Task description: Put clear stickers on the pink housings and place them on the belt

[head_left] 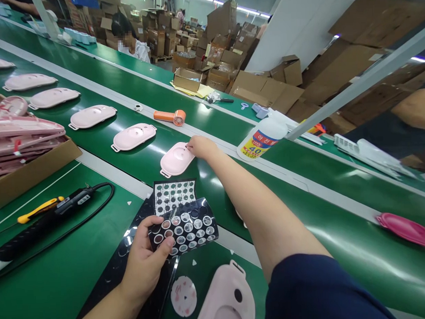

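My left hand pinches a glossy black sheet of round stickers, thumb on top. Behind it lies another sheet with black dots on white, partly covered. My right hand reaches forward, its fingers closed at the right end of a pale pink oval plastic shell on the green belt. The fingers hide that end, so their exact grip is partly unseen. Close to me lies another pink shell with a black dot on it, beside a round patterned disc.
Several pink shells, including one, line the belt leftward. An orange handheld fan and a white bottle stand beyond. At left are a carton of pink parts, an electric screwdriver and a yellow-handled tool.
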The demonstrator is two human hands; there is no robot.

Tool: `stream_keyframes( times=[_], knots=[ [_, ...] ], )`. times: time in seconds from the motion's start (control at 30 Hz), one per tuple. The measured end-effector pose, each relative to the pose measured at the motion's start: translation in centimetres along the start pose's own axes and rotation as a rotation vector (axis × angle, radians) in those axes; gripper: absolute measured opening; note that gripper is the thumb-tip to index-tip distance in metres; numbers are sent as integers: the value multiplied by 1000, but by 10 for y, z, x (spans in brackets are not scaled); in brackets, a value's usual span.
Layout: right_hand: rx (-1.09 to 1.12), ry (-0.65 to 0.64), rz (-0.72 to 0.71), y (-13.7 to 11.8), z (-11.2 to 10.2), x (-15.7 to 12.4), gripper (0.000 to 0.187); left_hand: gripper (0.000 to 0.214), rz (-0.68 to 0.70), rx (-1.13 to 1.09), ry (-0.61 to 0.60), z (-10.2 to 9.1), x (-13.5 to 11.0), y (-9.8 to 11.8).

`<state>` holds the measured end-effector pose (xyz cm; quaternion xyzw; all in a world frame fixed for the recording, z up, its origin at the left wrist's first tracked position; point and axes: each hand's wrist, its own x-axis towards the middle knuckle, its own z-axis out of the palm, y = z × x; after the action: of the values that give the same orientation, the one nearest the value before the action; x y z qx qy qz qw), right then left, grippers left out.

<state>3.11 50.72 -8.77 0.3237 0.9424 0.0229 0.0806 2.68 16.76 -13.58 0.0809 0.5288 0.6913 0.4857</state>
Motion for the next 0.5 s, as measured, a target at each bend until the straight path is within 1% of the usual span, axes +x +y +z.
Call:
stream_keyframes(
  times=[0.1,0.13,0.2,0.23,0.27,0.3,0.33,0.37,0.4,0.43,0.47,0.5],
  knots=[
    [-14,-54,-13,6,-2,-11,40,70,9,-9,-14,0,1,0],
    [-19,-71,-8,7,-4,-15,46,70,21,-8,-9,1,2,1],
    [-18,-91,28,9,-10,-27,67,69,88,25,9,3,4,2],
    [10,-62,70,9,-15,-36,77,68,136,54,21,3,6,2],
    [59,-4,117,11,-20,-48,82,67,186,85,32,3,7,4],
    [122,68,153,14,-26,-65,83,67,230,119,39,3,9,5],
    [192,140,174,18,-32,-88,80,67,263,146,44,2,10,8],
    [259,190,166,24,-37,-116,73,69,281,172,41,1,11,10],
    [314,180,123,32,-43,-151,62,71,299,197,36,1,12,12],
    [362,133,87,40,-48,-191,48,74,344,211,38,1,14,14],
    [406,80,97,48,-52,-237,35,77,370,218,29,3,16,15],
    [441,34,145,53,-56,-288,26,81,369,223,13,5,18,16]
  ],
)
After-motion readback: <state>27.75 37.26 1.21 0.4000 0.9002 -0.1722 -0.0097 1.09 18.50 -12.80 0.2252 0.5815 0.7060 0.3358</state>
